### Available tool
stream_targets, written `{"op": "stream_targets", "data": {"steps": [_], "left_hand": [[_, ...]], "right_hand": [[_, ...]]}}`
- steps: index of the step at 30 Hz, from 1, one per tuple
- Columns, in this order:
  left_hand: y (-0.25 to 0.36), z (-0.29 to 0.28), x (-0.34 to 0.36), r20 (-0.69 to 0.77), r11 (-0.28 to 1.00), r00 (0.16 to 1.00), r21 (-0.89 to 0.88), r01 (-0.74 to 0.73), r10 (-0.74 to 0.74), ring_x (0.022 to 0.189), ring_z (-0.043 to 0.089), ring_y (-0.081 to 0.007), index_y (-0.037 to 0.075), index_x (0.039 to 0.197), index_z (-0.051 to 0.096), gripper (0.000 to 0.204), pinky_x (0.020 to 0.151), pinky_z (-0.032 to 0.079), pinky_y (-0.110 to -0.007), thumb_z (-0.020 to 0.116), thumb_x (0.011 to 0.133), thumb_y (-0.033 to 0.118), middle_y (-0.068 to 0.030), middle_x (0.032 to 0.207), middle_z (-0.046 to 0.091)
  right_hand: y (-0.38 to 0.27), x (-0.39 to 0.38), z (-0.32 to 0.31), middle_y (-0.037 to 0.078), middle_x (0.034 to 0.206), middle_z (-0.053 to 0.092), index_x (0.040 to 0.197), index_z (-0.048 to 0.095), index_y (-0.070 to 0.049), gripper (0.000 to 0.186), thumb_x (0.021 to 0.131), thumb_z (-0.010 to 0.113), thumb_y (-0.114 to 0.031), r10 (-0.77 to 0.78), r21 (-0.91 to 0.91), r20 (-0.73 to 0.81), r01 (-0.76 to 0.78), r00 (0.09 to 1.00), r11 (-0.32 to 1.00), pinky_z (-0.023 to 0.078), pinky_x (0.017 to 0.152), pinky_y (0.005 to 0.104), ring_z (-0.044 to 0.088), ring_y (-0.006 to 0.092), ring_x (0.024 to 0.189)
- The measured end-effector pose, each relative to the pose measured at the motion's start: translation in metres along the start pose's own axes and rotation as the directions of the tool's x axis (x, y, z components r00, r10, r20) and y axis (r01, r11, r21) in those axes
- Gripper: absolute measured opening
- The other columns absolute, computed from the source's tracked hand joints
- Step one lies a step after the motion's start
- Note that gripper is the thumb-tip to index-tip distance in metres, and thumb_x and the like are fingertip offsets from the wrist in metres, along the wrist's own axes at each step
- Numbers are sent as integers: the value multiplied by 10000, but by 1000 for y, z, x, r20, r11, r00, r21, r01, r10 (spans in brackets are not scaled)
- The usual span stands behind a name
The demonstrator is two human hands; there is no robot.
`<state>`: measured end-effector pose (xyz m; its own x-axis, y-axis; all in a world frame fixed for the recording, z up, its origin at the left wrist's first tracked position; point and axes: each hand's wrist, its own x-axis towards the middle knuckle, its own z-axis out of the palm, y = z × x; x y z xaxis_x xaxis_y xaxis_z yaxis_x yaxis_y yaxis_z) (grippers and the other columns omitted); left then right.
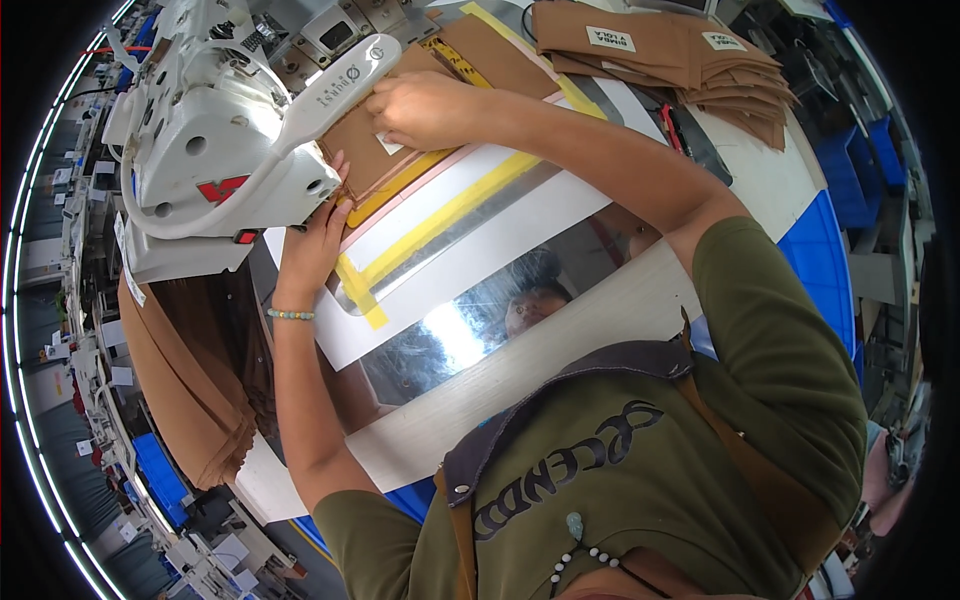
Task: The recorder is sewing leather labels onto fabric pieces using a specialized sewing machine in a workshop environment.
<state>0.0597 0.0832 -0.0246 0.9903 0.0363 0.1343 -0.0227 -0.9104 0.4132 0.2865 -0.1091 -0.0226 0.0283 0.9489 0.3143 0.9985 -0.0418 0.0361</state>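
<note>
A brown fabric piece (365, 145) lies in a yellow-edged template (405, 188) beneath the white sewing machine (215, 130). My left hand (318, 238) rests at the template's near left corner, fingers stretched out, close to the machine head; some fingertips are partly hidden behind it. Over the fabric, my right hand (425, 108) is curled, its fingertips pinched at the edge of a small white label (389, 143). The machine's white lamp arm (340, 85) passes just left of those fingers. Yellow tape strips (450, 220) frame the template's near side.
Stacked brown fabric pieces with white labels (650, 50) lie at the far right. A red-handled tool (670, 127) sits below them. More brown fabric (185, 380) hangs at the left. A shiny metal plate (450, 335) is set in the table's near side. Blue bins (845, 175) stand rightward.
</note>
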Motion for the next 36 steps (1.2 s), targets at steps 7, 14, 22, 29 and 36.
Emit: {"op": "stream_targets", "data": {"steps": [7, 14, 22, 29, 36], "left_hand": [[-26, 8, -8, -74, 998, 997, -48, -29, 26, 1461, 539, -286, 116, 1515, 614, 415, 1255, 373, -409, 590, 1109, 200, -40, 1565, 618], [-38, 0, 12, -113, 982, 993, -187, -4, -18, 1482, 510, -299, 71, 1522, 599, 410, 1272, 334, -421, 546, 1130, 178, -80, 1579, 596], [3, -14, 23, -122, 967, 974, 199, -162, 188, 1457, 557, -250, 104, 1509, 635, 469, 1245, 397, -398, 690, 1045, 148, -65, 1573, 613], [-22, -8, 22, -166, 987, 973, 53, -153, 160, 1314, 659, -281, 70, 1391, 718, 402, 1140, 493, -401, 731, 990, 99, -88, 1438, 707], [-101, -9, 4, 8, 942, 998, 330, -61, 62, 1308, 633, -276, 79, 1451, 633, 482, 1127, 470, -378, 661, 973, 25, -89, 1444, 678]], "right_hand": [[-13, -12, 20, 91, 1455, 647, 1350, 767, -165, 422, 963, 644, -51, -53, 316, -88, 78, 995, 946, 492, 1130, 431, 587, 298, 1358], [-23, -2, 35, 107, 1498, 623, 1376, 759, -221, 510, 944, 608, 5, -171, 392, -147, 216, 974, 894, 460, 1169, 448, 570, 324, 1387], [-28, -8, 28, 87, 1451, 666, 1320, 790, -237, 474, 930, 631, -21, -57, 403, -148, 113, 987, 908, 465, 1153, 469, 588, 305, 1362], [-27, -7, 28, 74, 1448, 676, 1281, 816, -259, 492, 910, 620, -2, -98, 436, -129, 145, 987, 888, 477, 1142, 466, 589, 310, 1357], [-25, -6, 24, 75, 1445, 676, 1265, 825, -250, 522, 883, 606, 31, -122, 426, -121, 163, 985, 890, 477, 1136, 462, 588, 305, 1351]]}}
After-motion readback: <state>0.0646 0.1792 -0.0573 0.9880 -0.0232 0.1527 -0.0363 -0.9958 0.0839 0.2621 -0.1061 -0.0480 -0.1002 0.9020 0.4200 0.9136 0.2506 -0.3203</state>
